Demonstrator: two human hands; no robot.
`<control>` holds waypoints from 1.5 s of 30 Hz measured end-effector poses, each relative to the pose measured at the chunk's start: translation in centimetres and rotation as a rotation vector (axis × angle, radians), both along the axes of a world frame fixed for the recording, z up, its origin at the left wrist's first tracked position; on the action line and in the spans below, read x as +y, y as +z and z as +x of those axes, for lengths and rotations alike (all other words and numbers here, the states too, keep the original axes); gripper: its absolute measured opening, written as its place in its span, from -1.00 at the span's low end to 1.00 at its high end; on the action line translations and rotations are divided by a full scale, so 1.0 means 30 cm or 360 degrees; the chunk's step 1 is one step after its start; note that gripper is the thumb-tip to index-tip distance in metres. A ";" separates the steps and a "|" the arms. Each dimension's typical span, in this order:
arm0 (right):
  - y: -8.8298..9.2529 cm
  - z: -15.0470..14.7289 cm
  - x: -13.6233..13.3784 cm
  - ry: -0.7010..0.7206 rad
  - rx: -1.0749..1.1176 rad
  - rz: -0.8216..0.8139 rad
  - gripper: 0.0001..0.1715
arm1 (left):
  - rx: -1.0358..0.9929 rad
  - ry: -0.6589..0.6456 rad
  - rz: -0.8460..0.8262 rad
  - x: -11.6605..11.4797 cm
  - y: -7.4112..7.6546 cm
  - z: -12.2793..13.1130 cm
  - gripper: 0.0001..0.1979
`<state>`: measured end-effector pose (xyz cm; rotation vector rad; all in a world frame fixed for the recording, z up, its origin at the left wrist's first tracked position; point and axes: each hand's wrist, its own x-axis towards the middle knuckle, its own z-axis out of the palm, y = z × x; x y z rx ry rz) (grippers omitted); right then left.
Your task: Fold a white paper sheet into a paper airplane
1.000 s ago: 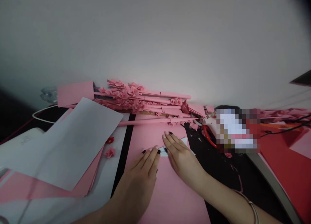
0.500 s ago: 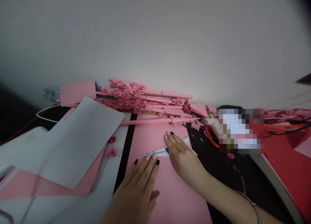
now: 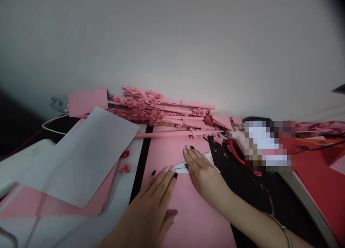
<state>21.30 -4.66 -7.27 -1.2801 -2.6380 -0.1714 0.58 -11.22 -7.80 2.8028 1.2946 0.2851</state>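
A sheet of pink paper (image 3: pixel 188 212) lies flat on the work surface, with a narrow white paper piece (image 3: pixel 183 168) on it. My right hand (image 3: pixel 203 176) rests flat on the sheet and covers part of the white piece, its fingertips pointing up and left. My left hand (image 3: pixel 153 201) lies on the sheet's near left part, fingertips touching the white piece's left end. Neither hand grips anything. A thin metal bangle (image 3: pixel 283 230) circles my right wrist.
Loose white and pink sheets (image 3: pixel 81 158) are piled at left. Behind them lies a bundle of pink paper stems with paper flowers (image 3: pixel 151 111). Red-handled scissors (image 3: pixel 234 151) sit on a black surface (image 3: pixel 242 194) at right, beside red paper (image 3: pixel 318 179). A white wall (image 3: pixel 172 43) stands behind.
My left hand has slid forward again, now covering the white piece's left tip. My right hand stays nearly still. The whole view has shifted slightly.
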 end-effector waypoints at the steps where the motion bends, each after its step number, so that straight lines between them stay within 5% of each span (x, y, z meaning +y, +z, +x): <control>1: 0.002 -0.001 0.000 0.0000 0.0000 -0.0001 -0.46 | -0.0010 -0.0004 -0.0019 0.002 0.003 -0.002 -0.35; 33: 0.010 -0.005 0.004 -0.0025 0.0018 -0.0054 -0.50 | -0.0011 -0.0011 -0.0096 0.000 0.046 -0.045 -0.33; 45: 0.015 -0.001 -0.002 -0.0023 -0.0034 -0.0097 -0.46 | -0.0161 0.0036 -0.0232 0.016 0.030 0.033 -0.33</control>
